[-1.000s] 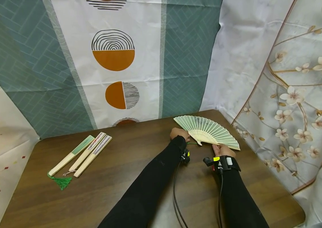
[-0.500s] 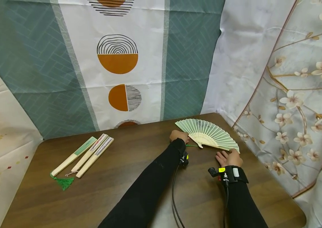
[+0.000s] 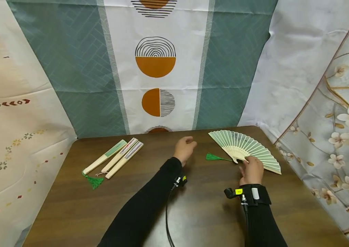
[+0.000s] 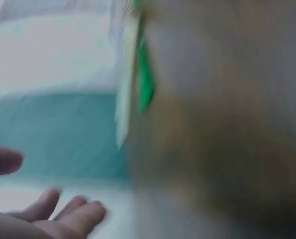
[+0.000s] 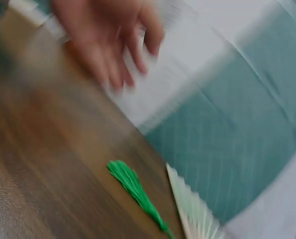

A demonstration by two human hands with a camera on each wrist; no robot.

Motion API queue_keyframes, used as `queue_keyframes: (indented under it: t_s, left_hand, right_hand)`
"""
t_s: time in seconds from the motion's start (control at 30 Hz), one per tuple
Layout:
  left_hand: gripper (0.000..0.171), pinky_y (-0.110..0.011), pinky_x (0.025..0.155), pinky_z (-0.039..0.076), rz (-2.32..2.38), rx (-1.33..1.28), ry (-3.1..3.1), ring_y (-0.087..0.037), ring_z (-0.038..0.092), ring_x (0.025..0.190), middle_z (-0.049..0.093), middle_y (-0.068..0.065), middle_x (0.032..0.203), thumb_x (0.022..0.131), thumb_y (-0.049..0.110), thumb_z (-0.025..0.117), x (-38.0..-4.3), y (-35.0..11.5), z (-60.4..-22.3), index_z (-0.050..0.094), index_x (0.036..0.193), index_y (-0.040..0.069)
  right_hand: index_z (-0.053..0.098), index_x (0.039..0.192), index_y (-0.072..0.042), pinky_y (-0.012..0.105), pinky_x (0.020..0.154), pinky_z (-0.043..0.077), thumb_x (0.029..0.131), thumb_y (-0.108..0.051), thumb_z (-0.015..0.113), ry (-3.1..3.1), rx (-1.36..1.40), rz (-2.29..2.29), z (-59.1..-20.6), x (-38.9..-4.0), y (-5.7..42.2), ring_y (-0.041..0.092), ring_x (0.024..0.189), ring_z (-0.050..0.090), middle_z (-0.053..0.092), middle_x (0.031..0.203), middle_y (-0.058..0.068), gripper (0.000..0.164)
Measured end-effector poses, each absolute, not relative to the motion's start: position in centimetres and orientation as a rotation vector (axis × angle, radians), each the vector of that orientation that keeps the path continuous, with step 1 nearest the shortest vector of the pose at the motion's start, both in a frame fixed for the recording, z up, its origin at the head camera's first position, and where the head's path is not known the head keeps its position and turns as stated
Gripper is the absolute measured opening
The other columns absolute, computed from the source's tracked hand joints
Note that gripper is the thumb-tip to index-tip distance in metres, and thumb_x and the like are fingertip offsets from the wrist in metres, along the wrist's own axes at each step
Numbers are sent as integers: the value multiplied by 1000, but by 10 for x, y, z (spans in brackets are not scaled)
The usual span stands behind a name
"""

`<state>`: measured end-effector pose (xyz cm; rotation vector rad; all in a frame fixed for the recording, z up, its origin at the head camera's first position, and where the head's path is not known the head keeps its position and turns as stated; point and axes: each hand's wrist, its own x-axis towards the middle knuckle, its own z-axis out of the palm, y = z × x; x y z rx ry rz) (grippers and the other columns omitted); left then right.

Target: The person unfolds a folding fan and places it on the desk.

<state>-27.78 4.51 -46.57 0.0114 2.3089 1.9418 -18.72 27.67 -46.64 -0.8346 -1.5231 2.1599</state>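
Left hand [image 3: 185, 149] withdrawn from pale-green, cream-ribbed folding fan [image 3: 246, 145], fingers loosely parted, empty; right hand [image 3: 252, 171] at its near edge, grip unclear. Fan lies spread, table's [image 3: 205, 209] right side; left end now unattended.

Blurred in the right wrist view, left of the open fan [image 5: 195, 214]: the left hand [image 5: 107, 42]. Cut off there: much of the fan. Partly hidden behind the right hand [image 3: 252, 170]: the fan's lower edge. Illegible, left of the fan: printing [image 3: 129, 147] on the closed fans [image 3: 119, 156].
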Motion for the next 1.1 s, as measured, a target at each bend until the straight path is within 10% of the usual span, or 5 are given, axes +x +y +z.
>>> queue_keyframes:
  t_s: [0.17,0.37,0.77,1.1]
  left_hand:
    - [55,-64,130,50,1633,18,2712,-46,59,153,63,-23,165,113,35,65,-269,-55,-465,63,160,7]
    - [74,-71,125,52,999,50,3093,-53,56,154,61,-29,164,110,52,68,-298,-133,-537,60,161,-1]
    - [80,-78,136,35,632,-120,3037,-51,30,172,39,-26,182,102,34,83,-240,-140,-502,52,165,-5]
    - [54,-72,128,50,586,-20,3150,-52,54,158,66,-26,159,99,34,86,-267,-145,-538,78,134,-6]
  right_hand:
    - [67,134,-1,19,91,62,115,-8,58,-2041,-352,1869,-457,-209,227,9,108,73,74,124,6,22]
    - [58,162,-5,61,123,55,118,-26,62,-2732,183,1344,-449,-224,165,44,152,60,59,165,25,50]
    - [55,165,0,71,132,46,111,-24,72,-2929,446,1062,-471,-229,92,51,165,45,42,180,27,61]
    - [55,165,0,74,135,40,113,-26,68,-3100,492,992,-471,-233,99,53,170,35,39,180,30,60]
